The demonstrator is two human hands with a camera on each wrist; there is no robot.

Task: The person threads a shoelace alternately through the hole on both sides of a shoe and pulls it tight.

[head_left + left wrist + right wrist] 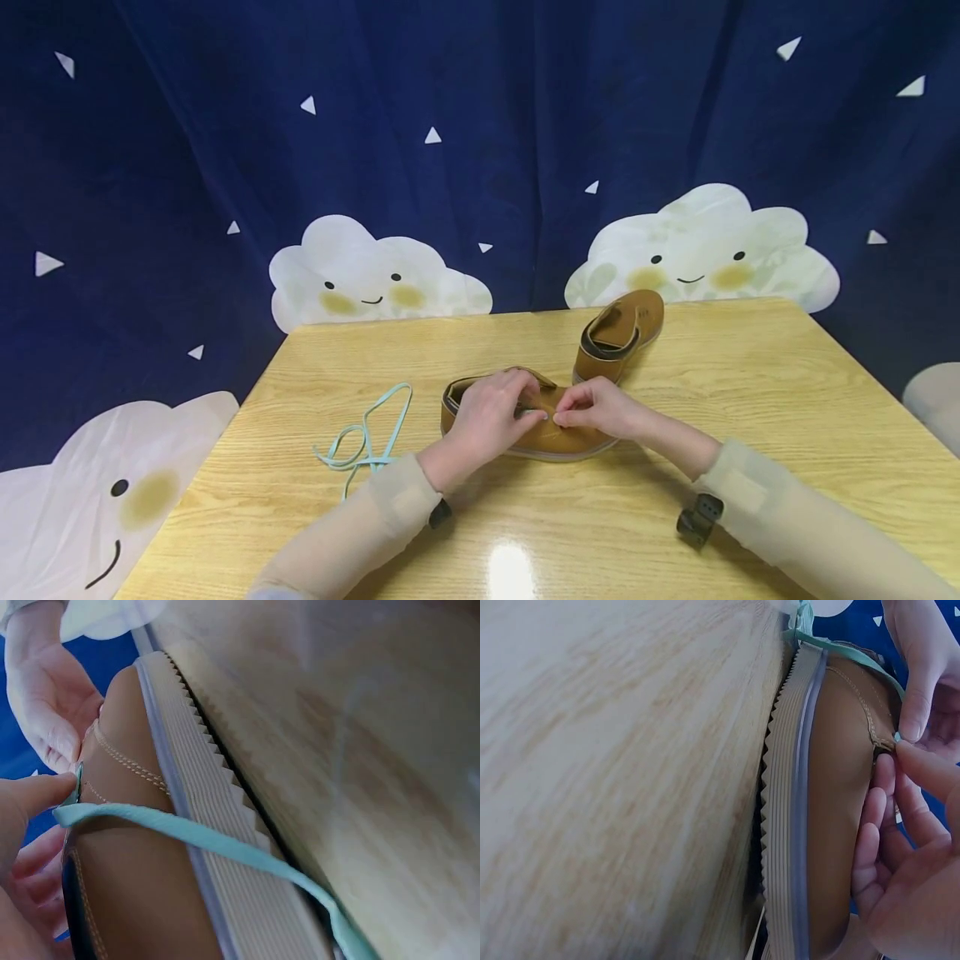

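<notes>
A brown leather shoe lies in front of the person, its toe to the right. The left hand is over its opening and pinches a pale teal shoelace by the end between thumb and finger. That lace crosses the shoe's side and the pale ridged sole. The right hand grips the edge of the shoe's lacing flap, with the thumb above and a fingertip below. Both hands' fingertips nearly meet there. Whether the lace tip is in an eyelet is hidden by the fingers.
The rest of the lace lies in loose loops on the wooden table at left. A second brown shoe stands behind, toe pointing away. A dark blue curtain with clouds hangs past the far edge.
</notes>
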